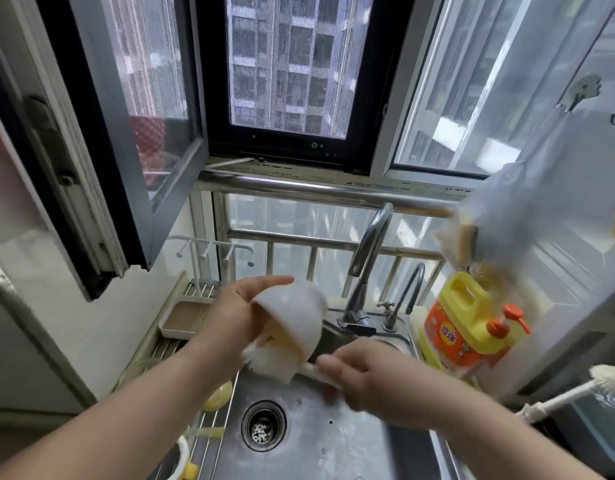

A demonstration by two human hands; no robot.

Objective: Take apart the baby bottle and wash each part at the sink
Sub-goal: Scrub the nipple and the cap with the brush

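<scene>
My left hand (230, 313) holds a white translucent bottle cap (292, 317) above the steel sink (334, 445), its open side turned down and toward me. My right hand (365, 372) grips the white handle of a bottle brush (264, 360), whose bristled head sits at the cap's opening. A yellowish bottle part (217, 396) lies on the wire rack at the sink's left edge. The picture is blurred with motion, so finer detail of the cap is unclear.
The faucet (366, 258) stands behind the hands, with a smaller tap (405, 296) beside it. A yellow detergent jug (469, 323) with an orange pump is at the right. A second brush (576, 389) lies at the far right. The drain (263, 426) is below.
</scene>
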